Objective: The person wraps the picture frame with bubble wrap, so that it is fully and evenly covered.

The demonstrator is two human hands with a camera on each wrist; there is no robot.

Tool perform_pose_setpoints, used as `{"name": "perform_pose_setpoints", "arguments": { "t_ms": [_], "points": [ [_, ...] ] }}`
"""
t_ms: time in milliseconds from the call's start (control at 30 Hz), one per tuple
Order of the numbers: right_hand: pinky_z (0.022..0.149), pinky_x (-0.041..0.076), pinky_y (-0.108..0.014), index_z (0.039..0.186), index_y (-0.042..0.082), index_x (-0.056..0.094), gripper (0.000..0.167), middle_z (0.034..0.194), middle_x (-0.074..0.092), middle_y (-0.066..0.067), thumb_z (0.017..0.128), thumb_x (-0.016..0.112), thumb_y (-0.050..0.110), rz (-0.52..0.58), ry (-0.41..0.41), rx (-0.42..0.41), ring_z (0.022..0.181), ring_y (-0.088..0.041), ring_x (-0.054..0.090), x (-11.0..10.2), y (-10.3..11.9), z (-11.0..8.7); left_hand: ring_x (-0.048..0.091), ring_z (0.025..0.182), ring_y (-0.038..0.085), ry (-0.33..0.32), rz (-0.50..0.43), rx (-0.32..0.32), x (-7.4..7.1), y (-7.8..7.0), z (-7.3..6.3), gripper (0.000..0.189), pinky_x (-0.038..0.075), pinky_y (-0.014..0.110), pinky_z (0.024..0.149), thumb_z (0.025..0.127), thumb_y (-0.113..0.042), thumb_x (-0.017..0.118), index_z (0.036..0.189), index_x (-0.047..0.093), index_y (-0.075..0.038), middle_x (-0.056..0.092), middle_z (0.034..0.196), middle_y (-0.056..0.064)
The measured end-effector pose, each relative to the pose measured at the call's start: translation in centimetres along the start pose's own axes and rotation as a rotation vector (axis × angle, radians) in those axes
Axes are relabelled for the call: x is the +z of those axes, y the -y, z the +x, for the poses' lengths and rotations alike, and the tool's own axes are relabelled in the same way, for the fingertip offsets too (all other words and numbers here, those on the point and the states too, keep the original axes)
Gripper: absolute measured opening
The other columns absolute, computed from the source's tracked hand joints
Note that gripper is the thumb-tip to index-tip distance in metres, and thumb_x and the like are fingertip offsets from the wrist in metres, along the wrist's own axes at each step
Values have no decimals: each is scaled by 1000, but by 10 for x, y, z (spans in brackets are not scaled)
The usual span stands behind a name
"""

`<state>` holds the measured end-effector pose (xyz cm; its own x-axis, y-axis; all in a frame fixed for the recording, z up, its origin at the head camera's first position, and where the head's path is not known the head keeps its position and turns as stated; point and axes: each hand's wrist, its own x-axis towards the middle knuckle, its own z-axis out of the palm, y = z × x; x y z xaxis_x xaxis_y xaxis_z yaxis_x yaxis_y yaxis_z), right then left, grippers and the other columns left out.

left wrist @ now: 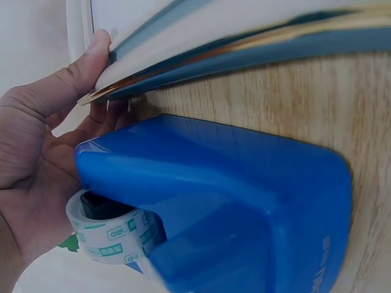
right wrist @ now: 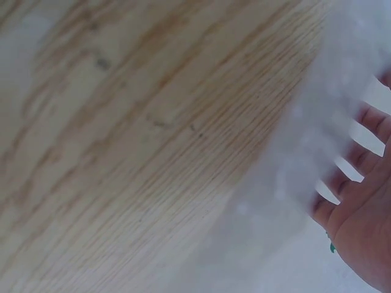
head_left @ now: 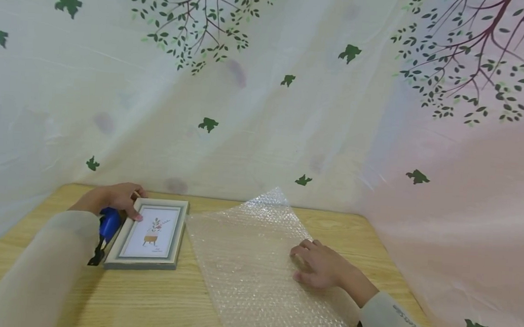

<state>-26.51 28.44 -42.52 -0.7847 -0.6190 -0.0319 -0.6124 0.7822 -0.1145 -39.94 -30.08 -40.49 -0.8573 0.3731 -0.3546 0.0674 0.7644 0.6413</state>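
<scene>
A picture frame [head_left: 181, 238] with a pale border and a potted-plant print lies on the left of the table. My left hand [head_left: 120, 198] holds its upper left corner, with the thumb on the front and the other fingers by the edge, as the left wrist view also shows the hand [left wrist: 36, 152]. Close beside the frame is a blue tape dispenser [left wrist: 214, 165] carrying a tape roll [left wrist: 113, 238]. To the right, a sheet of bubble wrap [head_left: 248, 261] spreads across the table. Over its right edge rests my right hand [head_left: 323, 265], fingers loosely bent; the right wrist view shows them spread at the wrap.
The wooden table [head_left: 148, 301] ends at a hanging pale curtain [head_left: 254, 148] printed with branches and green birds. This curtain also closes off the left and right sides. Part of the bubble wrap runs past the bottom of the head view.
</scene>
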Motion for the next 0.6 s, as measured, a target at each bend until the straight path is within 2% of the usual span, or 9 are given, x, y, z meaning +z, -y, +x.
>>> {"name": "perform_pose_setpoints", "arguments": {
  "t_ms": [300, 500, 600],
  "points": [
    [80, 48, -41, 134, 17, 59, 51, 124, 59, -3, 98, 60, 53, 9, -12, -3, 100, -19, 52, 4, -2, 0, 61, 106, 33, -39, 7, 42, -3, -2, -5, 75, 54, 50, 93, 81, -17, 88, 135, 43, 8, 56, 128, 29],
    [77, 47, -40, 136, 18, 59, 55, 125, 58, 0, 98, 58, 59, 25, -4, 1, 98, -16, 51, 7, -5, 0, 60, 113, 38, -92, -34, 122, -6, -2, -12, 68, 53, 52, 95, 89, -19, 81, 140, 45, 9, 48, 138, 37],
    [75, 47, -40, 136, 18, 58, 56, 124, 57, 1, 98, 58, 59, 31, -2, 3, 97, -16, 50, 6, -6, 0, 59, 119, 41, -89, -55, 144, -8, -3, -15, 63, 53, 53, 96, 95, -23, 75, 142, 45, 6, 48, 140, 36]
  ]
}}
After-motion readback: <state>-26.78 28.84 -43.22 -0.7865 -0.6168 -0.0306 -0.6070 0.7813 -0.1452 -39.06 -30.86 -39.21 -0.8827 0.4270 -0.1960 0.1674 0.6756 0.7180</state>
